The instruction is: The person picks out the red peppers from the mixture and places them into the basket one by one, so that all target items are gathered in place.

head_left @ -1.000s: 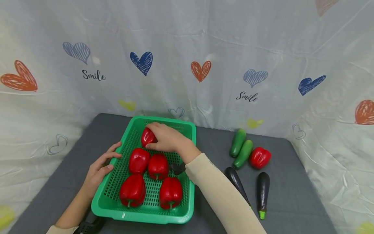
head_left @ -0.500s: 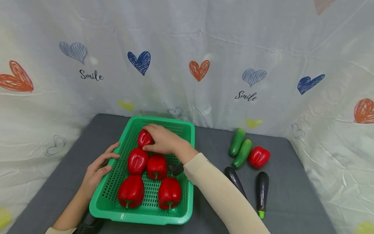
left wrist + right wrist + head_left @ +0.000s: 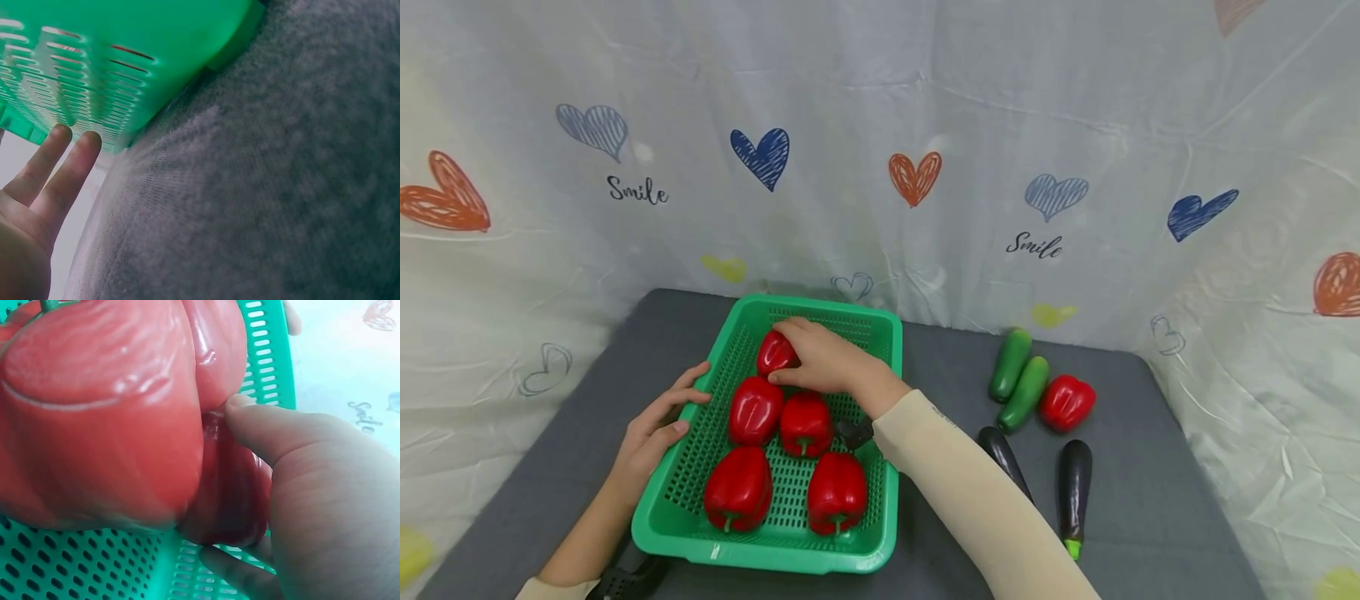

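Observation:
A green perforated basket (image 3: 880, 350) holds several red bell peppers. My right hand (image 3: 827, 357) reaches inside and grips the bell pepper (image 3: 777, 353) farthest back. In the right wrist view, the thumb (image 3: 250, 415) lies on the near side of that dark-red pepper (image 3: 228, 487), with fingers partly hidden behind it. Just in front of it lie a red pepper (image 3: 756, 411) and another pepper (image 3: 806, 425). At the basket's left side, my left hand (image 3: 651, 437) touches the rim with extended fingers. Two of its fingers (image 3: 69, 175) show near the slotted outer wall in the left wrist view.
On the grey cloth (image 3: 1150, 500) to the right lie two cucumbers (image 3: 1024, 393), a red bell pepper (image 3: 1067, 403) and two eggplants (image 3: 1075, 492). A white curtain (image 3: 970, 100) printed with hearts hangs behind the table.

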The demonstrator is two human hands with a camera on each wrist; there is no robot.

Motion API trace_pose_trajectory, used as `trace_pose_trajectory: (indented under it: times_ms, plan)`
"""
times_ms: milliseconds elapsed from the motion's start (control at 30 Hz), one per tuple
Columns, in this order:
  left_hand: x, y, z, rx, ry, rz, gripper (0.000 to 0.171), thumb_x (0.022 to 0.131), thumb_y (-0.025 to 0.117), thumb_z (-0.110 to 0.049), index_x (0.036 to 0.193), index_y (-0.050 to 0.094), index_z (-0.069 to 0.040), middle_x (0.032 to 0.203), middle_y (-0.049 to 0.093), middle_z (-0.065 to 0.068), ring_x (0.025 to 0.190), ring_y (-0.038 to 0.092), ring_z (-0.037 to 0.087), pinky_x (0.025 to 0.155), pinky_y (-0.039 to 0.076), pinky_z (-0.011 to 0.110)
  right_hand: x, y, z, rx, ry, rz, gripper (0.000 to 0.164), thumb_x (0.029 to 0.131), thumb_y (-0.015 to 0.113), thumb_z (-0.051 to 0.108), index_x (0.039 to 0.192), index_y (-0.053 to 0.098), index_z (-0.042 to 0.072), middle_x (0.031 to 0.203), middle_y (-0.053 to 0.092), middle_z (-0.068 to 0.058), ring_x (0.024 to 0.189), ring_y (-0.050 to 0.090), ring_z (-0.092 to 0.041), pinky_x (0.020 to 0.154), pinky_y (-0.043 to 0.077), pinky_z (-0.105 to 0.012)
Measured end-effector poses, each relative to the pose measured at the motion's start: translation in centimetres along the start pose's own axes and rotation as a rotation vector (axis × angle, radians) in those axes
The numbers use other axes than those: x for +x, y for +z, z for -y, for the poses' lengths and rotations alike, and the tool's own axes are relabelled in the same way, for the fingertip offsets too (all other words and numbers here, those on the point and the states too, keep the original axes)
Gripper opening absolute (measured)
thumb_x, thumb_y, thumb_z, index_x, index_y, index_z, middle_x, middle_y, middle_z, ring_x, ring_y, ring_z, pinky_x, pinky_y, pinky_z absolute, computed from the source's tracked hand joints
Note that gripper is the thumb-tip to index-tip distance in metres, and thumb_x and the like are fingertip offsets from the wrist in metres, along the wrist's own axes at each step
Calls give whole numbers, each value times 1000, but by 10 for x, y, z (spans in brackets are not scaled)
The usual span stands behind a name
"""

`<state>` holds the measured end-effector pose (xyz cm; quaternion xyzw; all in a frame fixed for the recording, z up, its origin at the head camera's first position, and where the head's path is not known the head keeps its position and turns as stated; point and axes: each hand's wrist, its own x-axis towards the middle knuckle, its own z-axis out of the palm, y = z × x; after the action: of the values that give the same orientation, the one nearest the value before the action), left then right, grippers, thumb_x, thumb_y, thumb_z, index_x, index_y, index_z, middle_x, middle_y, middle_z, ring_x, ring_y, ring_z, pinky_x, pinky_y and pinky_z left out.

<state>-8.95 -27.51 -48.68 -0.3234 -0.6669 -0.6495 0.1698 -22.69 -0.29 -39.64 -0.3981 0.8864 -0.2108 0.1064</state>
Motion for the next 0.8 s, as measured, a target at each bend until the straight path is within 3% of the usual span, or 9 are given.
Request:
trace_pose_trajectory:
  times_ms: [233,600,800]
  plan:
    - [0,1,-4,3,3,-10,42,95,35,23,129,59,21,170,44,19,160,36,23,119,32,24,1,1,0,-8,6,10,81,103,74,42,167,40,5,166,44,-10,148,46,-23,114,48,-32]
    - [3,2,-4,-7,12,-1,41,94,35,23,128,59,22,169,44,20,160,36,23,119,33,25,3,1,-2,39,-8,15,70,102,77,37,161,51,10,159,51,-6,141,50,-17,109,49,-27]
    - [3,2,-4,-10,12,0,41,94,35,23,128,59,21,169,43,21,160,36,24,119,33,25,3,1,-3,49,-18,9,65,106,72,36,161,50,9,159,51,-6,141,50,-17,111,48,-28]
